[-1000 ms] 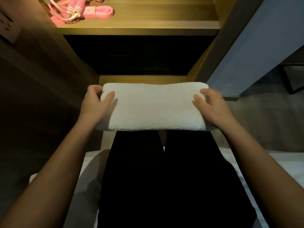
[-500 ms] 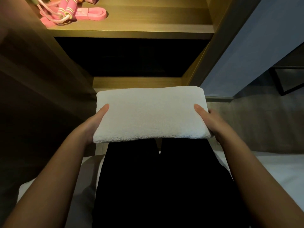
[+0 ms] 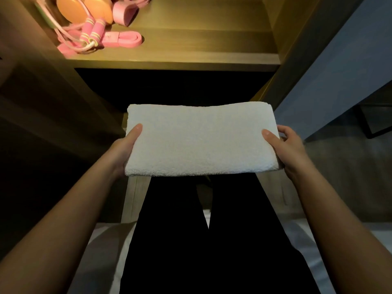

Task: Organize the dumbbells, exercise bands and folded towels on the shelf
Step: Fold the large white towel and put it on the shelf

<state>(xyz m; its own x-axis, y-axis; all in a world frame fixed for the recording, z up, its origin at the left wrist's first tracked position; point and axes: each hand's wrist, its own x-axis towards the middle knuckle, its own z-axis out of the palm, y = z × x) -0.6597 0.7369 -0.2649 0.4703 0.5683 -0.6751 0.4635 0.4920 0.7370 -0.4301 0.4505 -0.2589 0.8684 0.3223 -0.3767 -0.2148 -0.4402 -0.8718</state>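
A folded white towel (image 3: 199, 141) is held flat in the air in front of the wooden shelf unit. My left hand (image 3: 125, 151) grips its left end, thumb on top and fingers underneath. My right hand (image 3: 285, 149) grips its right end the same way. On the lit upper shelf (image 3: 201, 45) at the far left lie a pink exercise band (image 3: 125, 39), a pink-handled jump rope (image 3: 91, 35), and orange dumbbells (image 3: 84, 11) behind them.
Below the lit shelf is a dark compartment (image 3: 169, 88). A grey-blue wall panel (image 3: 339, 71) stands to the right of the unit. My legs in black trousers (image 3: 201, 230) are below the towel, over white bedding (image 3: 101, 251).
Both hands shifted from resting on top of the towel to gripping its ends, and the towel lifted. The view tilted up, showing more of the upper shelf.
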